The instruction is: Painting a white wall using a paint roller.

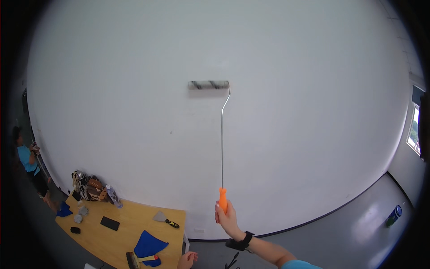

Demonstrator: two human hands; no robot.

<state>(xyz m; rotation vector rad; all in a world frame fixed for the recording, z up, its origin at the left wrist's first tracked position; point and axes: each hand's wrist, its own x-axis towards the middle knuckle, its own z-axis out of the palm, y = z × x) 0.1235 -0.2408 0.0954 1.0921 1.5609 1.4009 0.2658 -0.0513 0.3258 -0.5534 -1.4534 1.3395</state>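
My right hand is wrapped around the orange handle of a paint roller. A long thin metal rod runs up from the handle and bends near the top. The roller's grey sleeve with dark diagonal stripes lies level against the white wall. Low in view, beside the table's right corner, is my left hand. Its fingers are loosely curled together, and nothing shows in them. A dark band with a small box circles my right wrist.
On the wooden table lie a putty knife, a blue cloth, a brush, a black phone and a water bottle. A bag stands behind. A person stands far left; a dark green-blue container stands right.
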